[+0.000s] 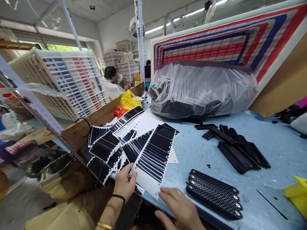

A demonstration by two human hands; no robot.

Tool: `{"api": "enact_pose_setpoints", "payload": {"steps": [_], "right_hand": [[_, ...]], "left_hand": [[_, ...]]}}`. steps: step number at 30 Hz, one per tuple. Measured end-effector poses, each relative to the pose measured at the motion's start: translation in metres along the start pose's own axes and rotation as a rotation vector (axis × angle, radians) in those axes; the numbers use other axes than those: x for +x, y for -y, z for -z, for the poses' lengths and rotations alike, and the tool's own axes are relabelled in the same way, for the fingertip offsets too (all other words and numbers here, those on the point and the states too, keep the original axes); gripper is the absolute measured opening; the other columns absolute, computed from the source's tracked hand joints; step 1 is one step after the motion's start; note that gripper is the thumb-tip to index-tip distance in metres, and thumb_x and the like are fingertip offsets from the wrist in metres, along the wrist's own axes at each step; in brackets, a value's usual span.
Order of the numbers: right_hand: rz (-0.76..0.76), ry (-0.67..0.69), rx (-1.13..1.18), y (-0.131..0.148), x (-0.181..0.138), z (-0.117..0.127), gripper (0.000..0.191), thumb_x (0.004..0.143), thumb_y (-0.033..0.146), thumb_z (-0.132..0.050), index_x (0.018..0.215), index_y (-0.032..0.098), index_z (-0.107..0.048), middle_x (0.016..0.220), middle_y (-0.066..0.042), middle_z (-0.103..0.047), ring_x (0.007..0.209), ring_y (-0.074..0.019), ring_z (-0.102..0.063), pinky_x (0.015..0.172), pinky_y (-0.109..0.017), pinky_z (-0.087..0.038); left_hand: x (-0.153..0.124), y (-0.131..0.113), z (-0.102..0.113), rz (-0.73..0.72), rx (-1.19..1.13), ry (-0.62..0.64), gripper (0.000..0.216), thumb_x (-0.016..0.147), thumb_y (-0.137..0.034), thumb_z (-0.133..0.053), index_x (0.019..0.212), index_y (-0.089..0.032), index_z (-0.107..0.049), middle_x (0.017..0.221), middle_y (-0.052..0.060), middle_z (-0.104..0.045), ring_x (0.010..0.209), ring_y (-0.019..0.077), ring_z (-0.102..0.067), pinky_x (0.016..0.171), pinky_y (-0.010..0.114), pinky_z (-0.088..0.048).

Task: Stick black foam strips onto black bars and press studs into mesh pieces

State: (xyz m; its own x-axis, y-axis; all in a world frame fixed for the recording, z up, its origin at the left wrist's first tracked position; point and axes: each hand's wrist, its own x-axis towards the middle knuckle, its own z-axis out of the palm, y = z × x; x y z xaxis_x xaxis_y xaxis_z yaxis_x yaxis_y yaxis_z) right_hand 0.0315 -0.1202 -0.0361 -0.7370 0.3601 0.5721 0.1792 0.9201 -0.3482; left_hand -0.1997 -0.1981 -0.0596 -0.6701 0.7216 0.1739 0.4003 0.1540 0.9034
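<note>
A white backing sheet (146, 185) with rows of narrow black strips, like a sticker sheet, lies slanted over the table's front edge. My left hand (125, 181) pinches its left edge near the lower corner between thumb and fingers. By its lower right corner is my right hand (181, 209), thumb and fingers apart; whether its fingertips touch the sheet I cannot tell. More sheets with black strips (105, 147) lie overlapped to the left and behind. Right of my right hand sits a row of black bars with a mesh pattern (213, 193), side by side.
A heap of plain black bars (242, 147) lies at the right. Behind stands a large grey plastic bag (201, 91). A yellow bag (130, 99) rests by the wooden board (79, 135) at left. A metal post (48, 118) rises there. A person (115, 78) sits farther back.
</note>
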Motion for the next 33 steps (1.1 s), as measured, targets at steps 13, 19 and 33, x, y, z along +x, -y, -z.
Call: {"api": "enact_pose_setpoints", "payload": {"steps": [13, 19, 33], "right_hand": [[-0.066, 0.091, -0.191, -0.016, 0.007, -0.066, 0.021, 0.083, 0.011, -0.059, 0.098, 0.021, -0.070, 0.117, -0.008, -0.072, 0.112, -0.0303, -0.061, 0.085, -0.040, -0.043], [-0.074, 0.003, -0.145, -0.025, 0.008, -0.073, 0.025, 0.080, 0.005, -0.052, 0.085, 0.021, -0.070, 0.104, -0.008, -0.076, 0.105, -0.0307, -0.065, 0.080, -0.039, -0.045], [0.010, -0.199, -0.020, 0.003, 0.000, -0.046, 0.024, 0.085, 0.003, -0.043, 0.089, 0.017, -0.062, 0.093, -0.013, -0.071, 0.087, -0.0245, -0.066, 0.074, -0.035, -0.050]], "left_hand": [[-0.020, -0.020, -0.019, 0.422, -0.566, 0.123, 0.054, 0.061, -0.043, -0.083, 0.097, -0.010, -0.062, 0.051, -0.003, -0.061, 0.031, 0.0096, -0.053, 0.027, 0.014, -0.024], [-0.027, -0.013, -0.027, 0.420, -0.497, 0.083, 0.067, 0.058, -0.045, -0.085, 0.109, -0.009, -0.059, 0.057, -0.001, -0.065, 0.045, 0.0208, -0.067, 0.025, 0.017, -0.038], [-0.062, -0.049, -0.034, 0.581, -0.912, 0.180, 0.047, 0.056, -0.052, -0.086, 0.065, -0.013, -0.062, 0.048, -0.003, -0.054, 0.041, 0.0109, -0.052, 0.032, 0.019, -0.043]]}}
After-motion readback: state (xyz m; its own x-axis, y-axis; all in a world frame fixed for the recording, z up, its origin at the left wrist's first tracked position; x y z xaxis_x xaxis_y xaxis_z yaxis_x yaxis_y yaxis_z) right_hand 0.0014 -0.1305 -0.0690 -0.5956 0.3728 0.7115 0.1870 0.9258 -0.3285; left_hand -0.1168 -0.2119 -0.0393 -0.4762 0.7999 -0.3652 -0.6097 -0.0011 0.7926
